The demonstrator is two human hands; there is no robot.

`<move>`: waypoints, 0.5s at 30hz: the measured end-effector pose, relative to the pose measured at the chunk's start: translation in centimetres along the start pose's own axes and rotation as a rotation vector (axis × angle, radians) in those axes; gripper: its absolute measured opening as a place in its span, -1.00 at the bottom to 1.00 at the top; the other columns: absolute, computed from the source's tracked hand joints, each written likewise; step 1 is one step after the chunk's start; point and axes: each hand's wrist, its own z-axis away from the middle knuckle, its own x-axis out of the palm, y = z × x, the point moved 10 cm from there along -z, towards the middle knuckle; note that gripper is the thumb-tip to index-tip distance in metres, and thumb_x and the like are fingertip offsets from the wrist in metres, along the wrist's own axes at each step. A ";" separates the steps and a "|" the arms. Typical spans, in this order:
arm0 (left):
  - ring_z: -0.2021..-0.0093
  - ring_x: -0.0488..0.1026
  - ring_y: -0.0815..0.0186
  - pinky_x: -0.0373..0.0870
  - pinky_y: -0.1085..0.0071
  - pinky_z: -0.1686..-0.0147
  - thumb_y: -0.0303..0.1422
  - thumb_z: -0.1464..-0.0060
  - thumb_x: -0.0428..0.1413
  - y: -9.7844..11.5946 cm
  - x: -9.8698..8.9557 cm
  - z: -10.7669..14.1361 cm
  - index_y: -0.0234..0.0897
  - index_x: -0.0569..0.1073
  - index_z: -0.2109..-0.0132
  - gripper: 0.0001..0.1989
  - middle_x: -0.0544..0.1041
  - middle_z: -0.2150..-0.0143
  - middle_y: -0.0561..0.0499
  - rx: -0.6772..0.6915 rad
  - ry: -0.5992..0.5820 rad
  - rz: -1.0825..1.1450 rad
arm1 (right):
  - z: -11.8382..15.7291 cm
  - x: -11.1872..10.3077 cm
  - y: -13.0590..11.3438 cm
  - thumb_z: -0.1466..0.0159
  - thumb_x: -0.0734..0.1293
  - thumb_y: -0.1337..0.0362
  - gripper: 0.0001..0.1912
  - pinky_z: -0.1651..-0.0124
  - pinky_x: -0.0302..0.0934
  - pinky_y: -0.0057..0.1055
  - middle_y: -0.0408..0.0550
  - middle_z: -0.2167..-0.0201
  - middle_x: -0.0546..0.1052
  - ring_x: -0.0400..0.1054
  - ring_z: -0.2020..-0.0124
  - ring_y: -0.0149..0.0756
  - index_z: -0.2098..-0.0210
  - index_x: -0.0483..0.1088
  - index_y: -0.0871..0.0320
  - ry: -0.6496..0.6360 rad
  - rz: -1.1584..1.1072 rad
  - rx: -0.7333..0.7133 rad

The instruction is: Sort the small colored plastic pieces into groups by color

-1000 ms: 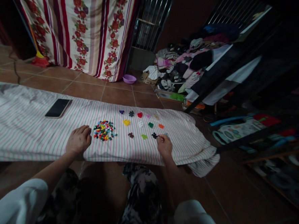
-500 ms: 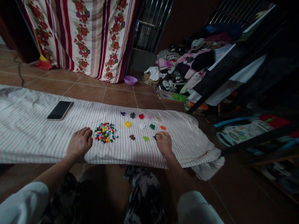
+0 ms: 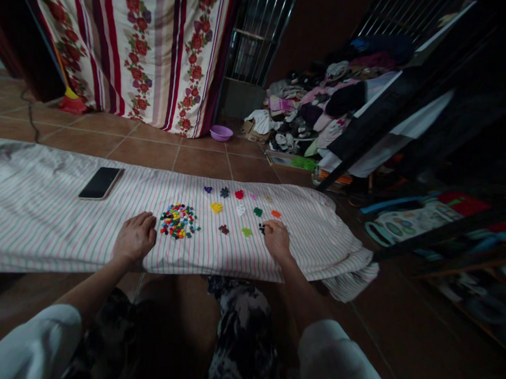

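Observation:
My left hand (image 3: 135,238) rests on the striped cloth with its fingers curled in, just left of a mixed heap of small coloured pieces (image 3: 179,221). Nothing shows in it. Farther right, the fingertips of my right hand (image 3: 277,239) are pinched together at a small group of black pieces (image 3: 261,228); whether a piece is between them is hidden. Close by lie sorted groups: lime green pieces (image 3: 246,232), brown pieces (image 3: 223,229), orange pieces (image 3: 276,214), dark green pieces (image 3: 257,211), white pieces (image 3: 241,210) and yellow pieces (image 3: 216,208).
The striped cloth (image 3: 62,223) covers a long low surface. A phone (image 3: 101,183) lies at its left. Behind the yellow and white groups sit red pieces (image 3: 239,194), grey pieces (image 3: 224,192) and purple pieces (image 3: 208,190). A purple basin (image 3: 221,133) stands on the tiled floor.
My right hand has shifted very slightly, and more of the black pieces show beside its fingertips. My left hand stays in place. The view has tilted a little.

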 end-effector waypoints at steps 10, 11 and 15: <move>-0.08 0.42 0.08 0.34 0.12 -0.05 -0.39 -0.09 -0.07 0.1 -0.2 -0.1 -0.29 0.46 0.08 -0.69 0.51 -0.05 -0.19 -0.007 0.001 0.022 | 0.5 0.4 -2.5 -0.14 0.15 0.46 -0.64 -0.08 0.14 -0.23 0.02 0.13 0.51 0.28 0.05 -0.19 0.27 0.55 0.12 -0.048 0.069 -0.111; -0.08 0.42 0.08 0.34 0.12 -0.05 -0.39 -0.09 -0.07 0.0 -0.2 -0.1 -0.29 0.47 0.08 -0.69 0.51 -0.05 -0.19 -0.010 -0.001 0.026 | 0.5 0.6 -2.7 -0.13 0.16 0.46 -0.65 -0.08 0.13 -0.22 0.03 0.12 0.50 0.27 0.04 -0.17 0.28 0.55 0.12 -0.057 0.086 -0.121; -0.09 0.40 0.06 0.32 0.10 -0.06 -0.40 -0.07 -0.07 0.0 -0.1 -0.1 -0.29 0.47 0.08 -0.69 0.50 -0.05 -0.20 -0.025 -0.012 0.050 | 0.3 0.7 -3.0 -0.14 0.15 0.44 -0.67 -0.10 0.11 -0.19 0.04 0.14 0.51 0.26 0.03 -0.15 0.33 0.54 0.12 -0.062 0.094 -0.128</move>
